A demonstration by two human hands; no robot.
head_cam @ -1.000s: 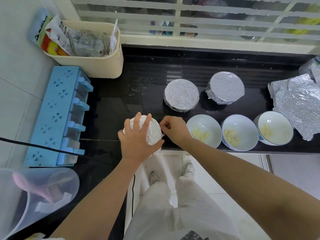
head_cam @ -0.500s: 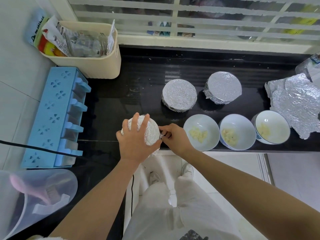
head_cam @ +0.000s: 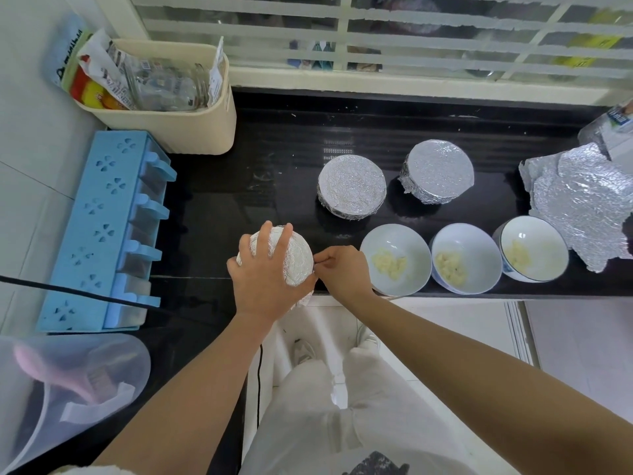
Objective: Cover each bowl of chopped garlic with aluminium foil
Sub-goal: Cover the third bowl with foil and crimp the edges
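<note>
left hand [head_cam: 265, 279] is lying spread on top of the small round bowl wrapped in crinkled aluminium foil [head_cam: 298, 257]. fingers are straight, pressing down, not curled round anything. right hand [head_cam: 342, 269] is pinching the foil edge [head_cam: 313, 269] at the bowl's right rim between thumb and fingertips.

the bowl is sitting at the very front lip of the glossy black stone counter [head_cam: 274, 166], just left of the open row. some foil looks to be hanging past the lip.

status, as i'm reading it:
- back-left foil-capped bowl [head_cam: 351, 186] and back-right foil-capped bowl [head_cam: 440, 171] are looking finished
- near white garlic bowl [head_cam: 407, 241], middle white garlic bowl [head_cam: 476, 241] and right white garlic bowl [head_cam: 544, 234] are waiting uncovered, close together
- the loose crumpled sheet of aluminium foil [head_cam: 582, 207] is lying at far right, just beside the right bowl

so it's the third of six, in the crimping stage.

doing it well:
- going round the rim in short pinches, folding foil down against the wall, not just squeezing one spot
- turning the bowl under the flat palm rather than reaching round
- keeping palm pressure light, since thin foil is likely to dent or tear over the hollow
- sliding the bowl back from the lip first, because a sideways tug here is risking a tip-off
</note>
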